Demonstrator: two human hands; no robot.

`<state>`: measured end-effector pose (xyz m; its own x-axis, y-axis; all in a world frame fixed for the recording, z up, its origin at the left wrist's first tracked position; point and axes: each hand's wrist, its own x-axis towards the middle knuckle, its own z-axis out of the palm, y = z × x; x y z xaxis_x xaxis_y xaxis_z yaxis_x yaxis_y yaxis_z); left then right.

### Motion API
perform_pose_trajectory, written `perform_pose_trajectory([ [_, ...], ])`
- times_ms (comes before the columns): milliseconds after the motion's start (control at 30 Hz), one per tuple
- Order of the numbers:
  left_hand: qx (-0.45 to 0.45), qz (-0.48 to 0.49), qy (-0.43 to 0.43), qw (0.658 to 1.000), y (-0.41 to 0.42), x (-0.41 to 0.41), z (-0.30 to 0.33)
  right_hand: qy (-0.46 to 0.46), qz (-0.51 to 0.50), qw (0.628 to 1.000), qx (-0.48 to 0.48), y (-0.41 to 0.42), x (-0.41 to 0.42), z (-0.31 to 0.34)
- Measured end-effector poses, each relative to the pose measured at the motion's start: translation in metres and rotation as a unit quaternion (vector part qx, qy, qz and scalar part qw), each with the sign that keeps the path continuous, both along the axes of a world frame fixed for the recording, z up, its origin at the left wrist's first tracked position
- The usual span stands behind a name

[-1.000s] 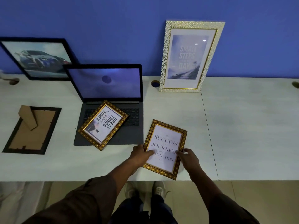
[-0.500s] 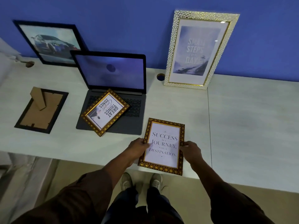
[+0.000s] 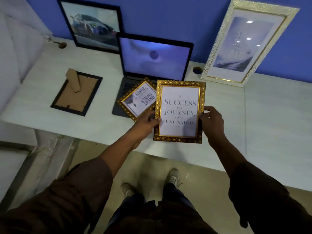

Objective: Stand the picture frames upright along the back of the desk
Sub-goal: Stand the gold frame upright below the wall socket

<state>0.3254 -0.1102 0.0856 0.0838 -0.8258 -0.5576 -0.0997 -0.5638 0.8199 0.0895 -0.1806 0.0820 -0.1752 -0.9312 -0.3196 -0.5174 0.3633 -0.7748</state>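
Note:
A gold-bordered frame reading "Success is a journey" (image 3: 179,92) is held above the desk's front edge, facing me. My left hand (image 3: 146,123) grips its left side and my right hand (image 3: 211,121) grips its right side. A second gold frame (image 3: 138,98) lies flat on the laptop, partly hidden behind the held one. A black frame (image 3: 76,93) lies face down at the left with its cardboard stand sticking up. A black car picture (image 3: 92,24) and a tall white-and-gold frame (image 3: 248,43) lean upright against the blue wall.
An open laptop (image 3: 153,56) sits mid-desk with its screen lit. The white desk (image 3: 270,115) has cable holes (image 3: 197,70) near the back. A grey partition stands at the far left. My feet and the tiled floor show below the desk edge.
Both hands have lifted the "Success" frame off the desk and raised it toward me, tilting it up. My view has shifted right and closer to the desk.

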Motion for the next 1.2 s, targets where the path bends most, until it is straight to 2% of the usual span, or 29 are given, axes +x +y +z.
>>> perform_pose_trajectory([
  [133, -0.030, 0.039, 0.002, 0.999, 0.028, 0.079, 0.021, -0.019, 0.035, 0.999, -0.033, 0.006, 0.085, 0.016],
  [267, -0.051, 0.090, -0.015, 0.995, 0.065, 0.169, 0.037, -0.021, 0.112, 0.991, -0.064, 0.012, 0.185, 0.028],
  [533, -0.066, 0.216, -0.042, 0.973, 0.106, 0.291, 0.044, -0.033, 0.241, 0.967, -0.070, 0.010, 0.338, 0.045],
  [933, -0.024, 0.370, -0.062, 0.927, 0.079, 0.399, 0.045, -0.060, 0.393, 0.916, -0.049, -0.056, 0.505, 0.046],
  [1200, -0.011, 0.413, -0.063, 0.908, 0.045, 0.450, 0.034, -0.032, 0.448, 0.893, -0.037, -0.103, 0.580, 0.043],
])
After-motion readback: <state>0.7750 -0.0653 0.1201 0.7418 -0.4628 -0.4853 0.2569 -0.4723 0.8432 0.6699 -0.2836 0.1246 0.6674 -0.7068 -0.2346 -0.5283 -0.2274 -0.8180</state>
